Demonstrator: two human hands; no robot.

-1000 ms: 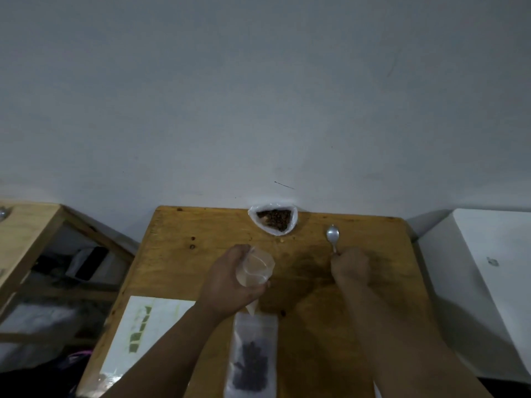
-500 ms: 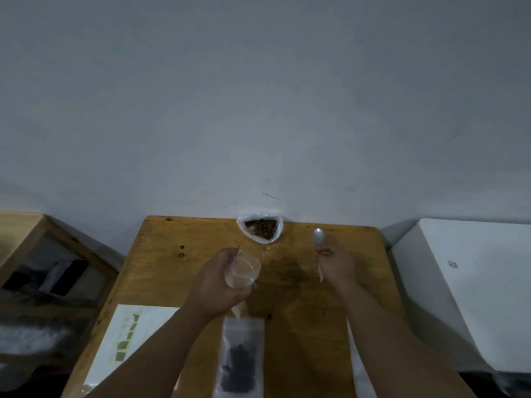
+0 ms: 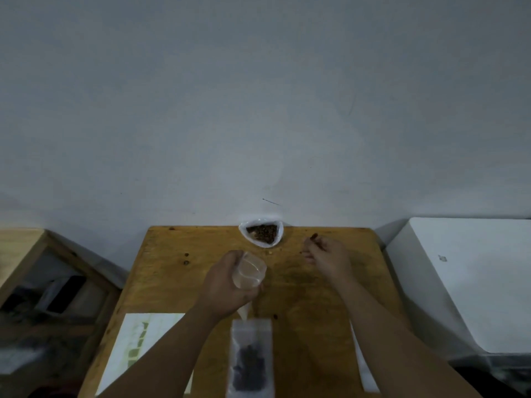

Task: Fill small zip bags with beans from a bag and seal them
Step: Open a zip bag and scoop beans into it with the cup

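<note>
- Wrapped around a clear funnel [image 3: 249,272], the left hand [image 3: 227,285] holds it upright above the wooden table [image 3: 172,282], the wide mouth open to the camera and the pale narrow spout pointing down.
- Just under that spout lies a small zip bag [image 3: 250,357], flat on the table at the near edge, with a dark clump of beans in its lower half; whether the spout reaches inside the bag's mouth cannot be told.
- Off to the other side, the right hand [image 3: 327,254] hovers over the far part of the table with the fingers loosely curled; a small dark thing sits at the fingertips, too small to make out, so whether the hand holds anything cannot be told.
- Between the two hands and further back, the white bag of beans [image 3: 262,235] stands open against the wall, brown beans showing inside.
- A white sheet with green marks [image 3: 138,346] lies at the table's near left corner.
- A white strip [image 3: 363,366] lies along the table beside the right forearm.
- A white box [image 3: 471,282] stands to the right of the table.
</note>
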